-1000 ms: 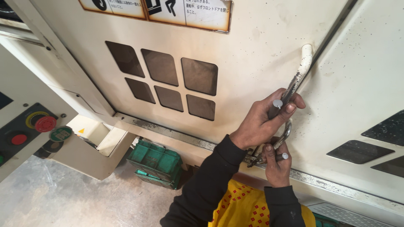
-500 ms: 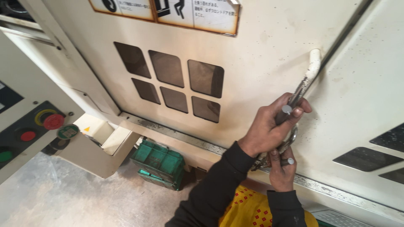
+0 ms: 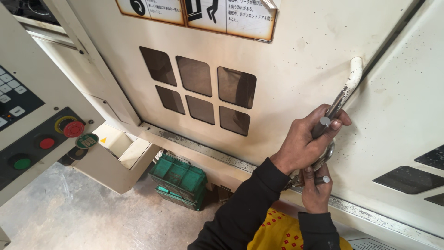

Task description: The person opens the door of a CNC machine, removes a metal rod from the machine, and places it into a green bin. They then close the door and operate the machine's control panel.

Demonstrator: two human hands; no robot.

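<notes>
- Head view, looking down: a cream machine door (image 3: 296,88) fills most of the frame. It has a group of dark window panes (image 3: 203,92) and a warning label (image 3: 203,11) at the top edge.
- A worn metal handle (image 3: 344,95) is fixed at the door's right edge. Its long axis runs on a slant, from a white upper end at top right down towards lower left.
- The left hand (image 3: 303,146), in a black sleeve, is clenched around the lower part of the handle, thumb laid along it. A short grey rod (image 3: 322,125) is gripped in the same fist; its round end faces the camera, and it lies along the handle's slant.
- The right hand (image 3: 315,190) sits just below, touching the left. Its fingers are closed on a second small rod (image 3: 323,179), which lies nearly level with its tip pointing right. A metal hasp or ring (image 3: 329,153) shows between the two hands; its details are hidden.
- Judged from this, the step in hand is working the door's latch. The next move seems to call for a firm pull along the handle while the lower hand steadies the fastening.
- To the left: a control panel (image 3: 27,134) with red and green buttons. On the floor (image 3: 69,217) below stands a green crate (image 3: 178,178).
</notes>
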